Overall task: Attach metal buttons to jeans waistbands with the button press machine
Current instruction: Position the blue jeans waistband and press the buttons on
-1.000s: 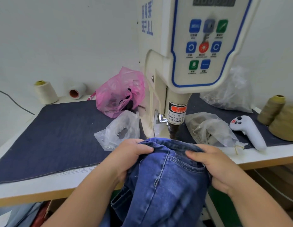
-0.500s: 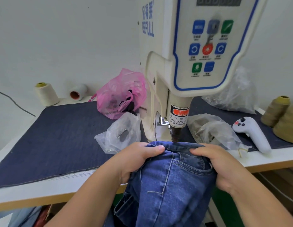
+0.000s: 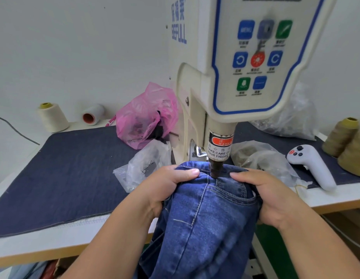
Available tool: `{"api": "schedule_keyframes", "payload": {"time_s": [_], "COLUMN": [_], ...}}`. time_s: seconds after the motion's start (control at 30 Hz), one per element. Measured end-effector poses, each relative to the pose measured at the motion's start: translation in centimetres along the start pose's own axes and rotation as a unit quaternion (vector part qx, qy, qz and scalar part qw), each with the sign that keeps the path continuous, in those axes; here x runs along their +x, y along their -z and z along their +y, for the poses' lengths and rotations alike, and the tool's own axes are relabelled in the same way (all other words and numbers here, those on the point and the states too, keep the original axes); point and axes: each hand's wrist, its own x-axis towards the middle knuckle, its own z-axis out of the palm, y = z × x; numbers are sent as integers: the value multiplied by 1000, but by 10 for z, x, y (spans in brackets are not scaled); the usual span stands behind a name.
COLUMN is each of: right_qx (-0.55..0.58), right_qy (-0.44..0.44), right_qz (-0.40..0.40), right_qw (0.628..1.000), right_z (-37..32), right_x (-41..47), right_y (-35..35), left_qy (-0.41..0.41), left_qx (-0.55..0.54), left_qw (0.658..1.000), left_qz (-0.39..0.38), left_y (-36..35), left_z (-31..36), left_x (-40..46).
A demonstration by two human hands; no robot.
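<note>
A pair of blue jeans (image 3: 203,214) hangs over the table's front edge, its waistband under the cream button press machine (image 3: 221,81). The machine's dark punch (image 3: 215,170) is down on the waistband. My left hand (image 3: 165,190) grips the waistband left of the punch, thumb on top. My right hand (image 3: 263,194) grips it on the right, thumb close to the punch. No button is visible; the punch hides that spot.
A dark denim mat (image 3: 70,170) covers the table. On it lie a pink bag (image 3: 147,117), clear plastic bags (image 3: 142,164) (image 3: 261,158) (image 3: 289,121), a white controller (image 3: 314,166), and thread cones at the left (image 3: 52,117) and right (image 3: 344,137).
The waistband and both hands slid forward under the machine head, and the punch has come down onto the waistband. Both grips are unchanged.
</note>
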Motion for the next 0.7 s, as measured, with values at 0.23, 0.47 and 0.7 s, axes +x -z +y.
{"api": "schedule_keyframes", "payload": {"time_s": [0.23,0.47,0.7], "right_qx": [-15,-37,-69], "right_qy": [53,121,146], "right_qz": [53,110,129], "right_qw": [997,986,978], "right_z": [5,9,16], "right_x": [11,26,30], "right_y": [3,5,12], "left_qy": [-37,-44,-55], "left_qx": [-28,-70,-58], "left_qw": [999,996,996], "left_qz": [-10,-30,-51], "left_y": [-2,-5,-7], "left_z": [-6,-7,-17], "left_x": [3,9,12]}}
